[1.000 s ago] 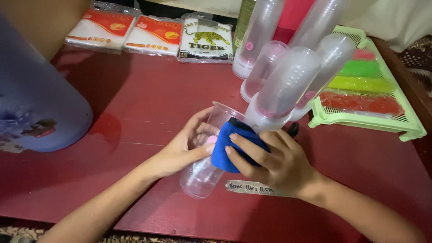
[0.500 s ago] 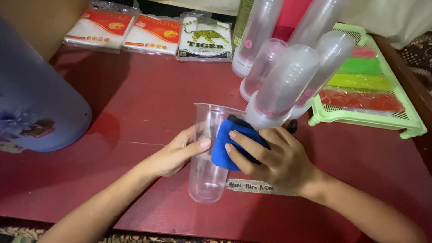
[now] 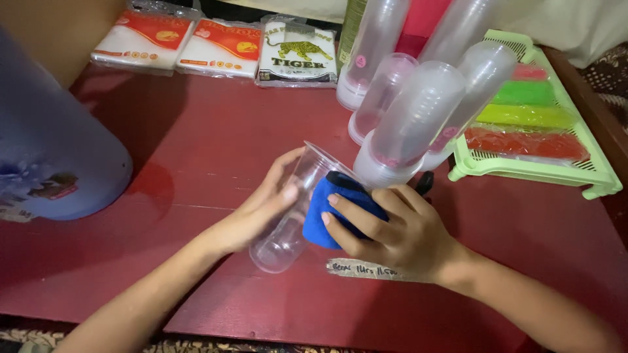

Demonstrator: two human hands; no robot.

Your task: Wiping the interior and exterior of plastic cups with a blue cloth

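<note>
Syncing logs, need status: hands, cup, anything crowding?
Left hand grips clear plastic cup, tilted. Right hand presses blue cloth against cup's side. Stacked clear cups crowd right behind; green tray farther right.

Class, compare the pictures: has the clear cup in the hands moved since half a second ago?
Yes. The clear cup stood nearly upright then; now it is tilted, rim toward the cup stacks and base toward the table's near edge.
</note>
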